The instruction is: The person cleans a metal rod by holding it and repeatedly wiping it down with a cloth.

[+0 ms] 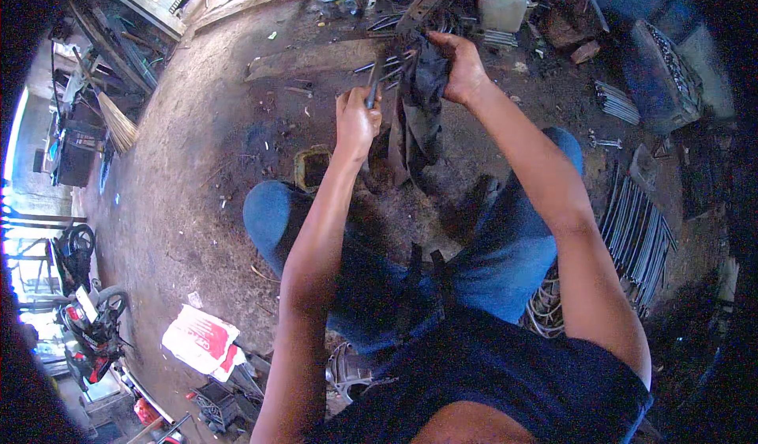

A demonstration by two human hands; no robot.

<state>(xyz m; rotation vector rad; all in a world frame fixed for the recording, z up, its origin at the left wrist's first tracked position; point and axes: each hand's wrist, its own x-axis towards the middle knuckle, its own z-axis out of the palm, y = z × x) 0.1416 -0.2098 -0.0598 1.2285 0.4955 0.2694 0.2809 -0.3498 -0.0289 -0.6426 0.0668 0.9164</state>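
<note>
My left hand (359,124) is closed around a slim dark tool (374,80), its kind unclear; its upper end points toward a dark metal piece with holes (418,13). At the right of that piece, my right hand (464,69) grips a black, creased, sheet-like piece (422,100), with the thumb along its upper edge and the other fingers mostly hidden behind it. The black piece hangs down between my knees. Where it joins the metal piece is too dark to make out.
A wooden plank (316,58) lies beyond my left hand. Several metal rods (636,231) lie at right, near a battered box (667,77). A red-and-white bag (201,340) is at lower left, a broom (117,120) and motorcycle (87,329) farther left.
</note>
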